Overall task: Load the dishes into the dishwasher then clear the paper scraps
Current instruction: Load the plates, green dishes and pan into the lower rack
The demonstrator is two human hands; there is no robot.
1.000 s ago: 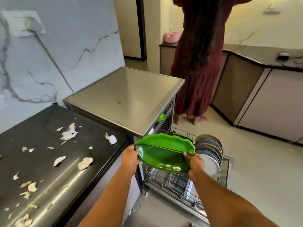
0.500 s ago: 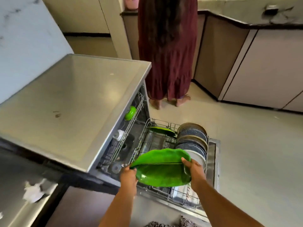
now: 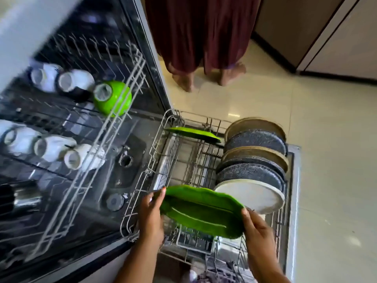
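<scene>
Fingers of left hand and right hand pinch opposite ends of the green leaf-shaped plate, tilting it toward lower rack slots.

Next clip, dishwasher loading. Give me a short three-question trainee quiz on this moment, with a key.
1. True or false: only the left hand holds the nearer green leaf plate.
2. Where do the round plates stand? A on a counter; B in the lower rack; C on the floor.
3. What colour is the bowl next to the white cups in the upper rack?
Key: 1 false, the right hand holds its other end; 2 B; 3 green.
</scene>
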